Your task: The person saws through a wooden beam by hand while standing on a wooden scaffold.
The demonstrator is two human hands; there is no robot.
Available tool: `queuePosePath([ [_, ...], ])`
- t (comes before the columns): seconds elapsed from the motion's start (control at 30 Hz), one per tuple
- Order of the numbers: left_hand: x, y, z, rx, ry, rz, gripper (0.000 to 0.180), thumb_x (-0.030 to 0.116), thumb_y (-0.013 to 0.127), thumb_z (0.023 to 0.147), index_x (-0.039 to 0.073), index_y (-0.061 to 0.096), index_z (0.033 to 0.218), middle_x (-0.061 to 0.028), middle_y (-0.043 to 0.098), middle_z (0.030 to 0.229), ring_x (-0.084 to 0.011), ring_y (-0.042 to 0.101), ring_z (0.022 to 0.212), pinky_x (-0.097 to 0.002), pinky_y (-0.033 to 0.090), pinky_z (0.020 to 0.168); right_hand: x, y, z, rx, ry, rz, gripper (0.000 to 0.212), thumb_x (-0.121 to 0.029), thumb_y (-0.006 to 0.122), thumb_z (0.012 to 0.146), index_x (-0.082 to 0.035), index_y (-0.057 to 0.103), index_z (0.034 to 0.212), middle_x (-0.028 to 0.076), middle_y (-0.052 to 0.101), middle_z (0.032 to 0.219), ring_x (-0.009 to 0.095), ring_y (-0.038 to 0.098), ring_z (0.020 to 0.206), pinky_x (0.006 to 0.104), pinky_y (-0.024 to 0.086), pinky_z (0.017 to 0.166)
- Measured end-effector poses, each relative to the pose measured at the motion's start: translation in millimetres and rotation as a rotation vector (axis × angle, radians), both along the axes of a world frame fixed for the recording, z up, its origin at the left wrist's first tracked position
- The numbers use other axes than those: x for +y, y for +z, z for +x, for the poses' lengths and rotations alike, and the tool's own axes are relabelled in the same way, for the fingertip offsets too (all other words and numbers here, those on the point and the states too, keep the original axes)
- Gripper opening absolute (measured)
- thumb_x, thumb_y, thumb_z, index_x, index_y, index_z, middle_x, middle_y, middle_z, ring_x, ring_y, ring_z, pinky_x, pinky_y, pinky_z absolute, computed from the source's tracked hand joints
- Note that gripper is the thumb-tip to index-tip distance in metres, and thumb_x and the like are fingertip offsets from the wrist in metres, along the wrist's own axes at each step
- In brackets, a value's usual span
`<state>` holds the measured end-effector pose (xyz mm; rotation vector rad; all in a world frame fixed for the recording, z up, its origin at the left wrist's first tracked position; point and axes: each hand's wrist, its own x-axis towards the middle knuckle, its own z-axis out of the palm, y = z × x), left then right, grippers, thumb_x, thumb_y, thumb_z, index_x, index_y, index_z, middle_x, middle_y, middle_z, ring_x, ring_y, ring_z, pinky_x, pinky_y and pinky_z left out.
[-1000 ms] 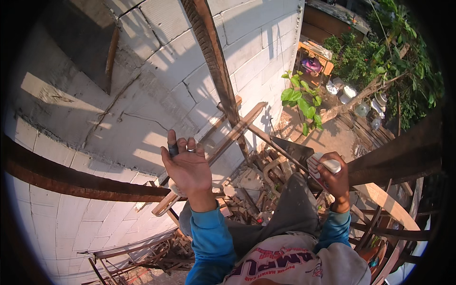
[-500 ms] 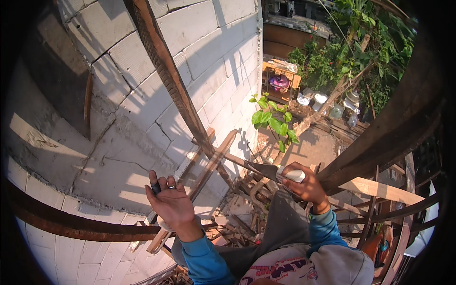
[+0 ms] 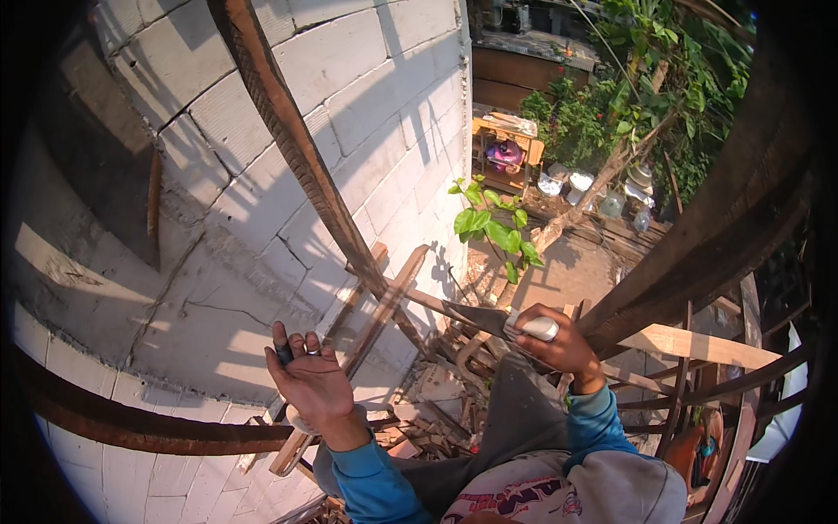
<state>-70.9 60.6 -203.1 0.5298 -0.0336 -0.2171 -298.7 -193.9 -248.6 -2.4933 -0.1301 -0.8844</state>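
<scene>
In my right hand [image 3: 559, 341] is a hand saw [image 3: 480, 318], gripped by its white handle. Its dark blade points left, toward the wooden pieces by the wall; whether its teeth touch wood I cannot tell. My left hand [image 3: 319, 382] is raised palm up with its fingers apart, and nothing lies in it. A ring and a dark band show on its fingers. Just beyond that hand a wooden batten [image 3: 384, 310] slants up to the right. It crosses a long dark beam [image 3: 301, 153] that runs down along the block wall.
A white block wall [image 3: 340, 61] rises on the left. Another dark beam [image 3: 157, 428] crosses at lower left, and a thick post [image 3: 698, 253] stands at right. Scrap wood [image 3: 449, 419] litters the ground below. Farther off are a leafy plant [image 3: 493, 227] and a wooden shelf [image 3: 506, 144].
My view has turned slightly to the right, so the background sits a little farther left. Both hands keep nearly the same pose, and the saw stays in my right hand.
</scene>
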Motion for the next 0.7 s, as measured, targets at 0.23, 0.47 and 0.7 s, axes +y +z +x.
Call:
queuePosePath([
  [0.23, -1.5, -4.3, 1.9, -0.012, -0.025, 0.010, 0.040, 0.035, 0.041, 0.099, 0.008, 0.046, 0.129, -0.0014, 0.055, 0.091, -0.0155, 0.053, 0.086, -0.0251, 0.048, 0.062, 9.5, -1.7, -5.8, 0.254, 0.001, 0.758, 0.021, -0.010, 0.071, 0.082, -0.002, 0.061, 0.099, 0.008, 0.059, 0.097, 0.020, 0.061, 0.094, 0.0318, 0.050, 0.080],
  [0.47, -3.8, -1.7, 0.2, -0.018, 0.005, 0.013, 0.040, 0.034, 0.042, 0.099, 0.009, 0.046, 0.130, -0.0008, 0.055, 0.091, -0.0149, 0.053, 0.084, -0.0252, 0.049, 0.061, -0.5, -2.6, -6.6, 0.253, -0.011, 0.618, 0.022, -0.014, 0.070, 0.083, -0.003, 0.061, 0.100, 0.007, 0.060, 0.098, 0.020, 0.062, 0.092, 0.0324, 0.049, 0.080],
  [0.7, -1.0, -12.6, 5.9, -0.084, -0.051, -0.047, 0.041, 0.030, 0.041, 0.100, 0.008, 0.044, 0.134, -0.0004, 0.054, 0.091, -0.0143, 0.052, 0.084, -0.0263, 0.051, 0.061, 8.6, 3.1, -4.5, 0.290, 0.017, 0.702, 0.022, -0.014, 0.069, 0.085, -0.004, 0.061, 0.103, 0.008, 0.060, 0.097, 0.021, 0.062, 0.093, 0.0325, 0.049, 0.081],
])
